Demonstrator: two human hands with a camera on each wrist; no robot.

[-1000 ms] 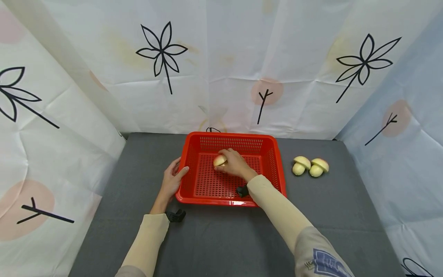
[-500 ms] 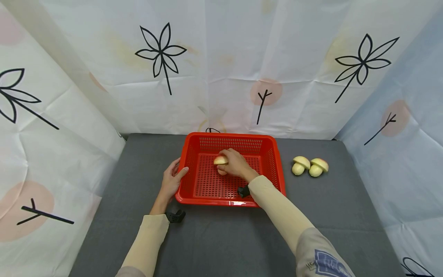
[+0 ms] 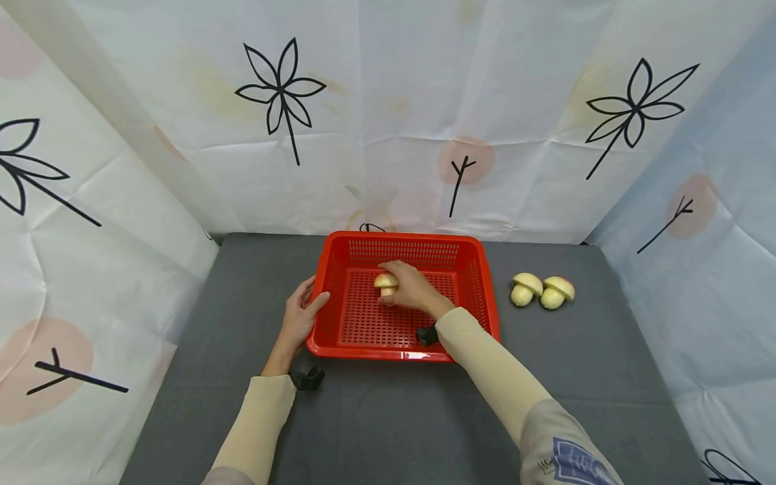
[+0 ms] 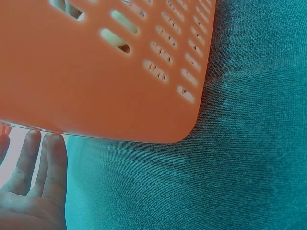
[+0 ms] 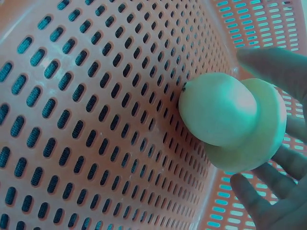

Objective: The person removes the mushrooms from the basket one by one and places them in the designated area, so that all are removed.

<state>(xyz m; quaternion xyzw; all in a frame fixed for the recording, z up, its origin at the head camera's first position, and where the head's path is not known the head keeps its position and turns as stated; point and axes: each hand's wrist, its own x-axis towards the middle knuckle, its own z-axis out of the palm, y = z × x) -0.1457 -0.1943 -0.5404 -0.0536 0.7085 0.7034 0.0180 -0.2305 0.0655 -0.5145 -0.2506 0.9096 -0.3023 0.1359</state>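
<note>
A red perforated plastic basket [image 3: 388, 353] stands on the grey table. Its left rim is held by my left hand [image 3: 298, 315], thumb over the edge and fingers outside. Inside, a mushroom [image 3: 386, 280] with a pale stem and a yellow-and-red cap stands roughly upright. My right hand [image 3: 415, 289] surrounds it from the right. In the right wrist view, the thumb and fingers are spread around the mushroom [image 5: 220, 110], with the thumb apart from it. The left wrist view shows straight fingers [image 4: 53, 163] against the basket's outer side [image 4: 96, 91].
Two more mushrooms [image 3: 526, 288] [image 3: 557, 292] lie side by side on the table to the right of the basket. A white patterned cloth [image 3: 388, 121] hangs behind and at both sides of the table [image 3: 388, 417].
The mushroom in the basket has turned from tilted to upright, its stem now visible below the cap. My right fingers have spread away from it. The left hand and basket have stayed put.
</note>
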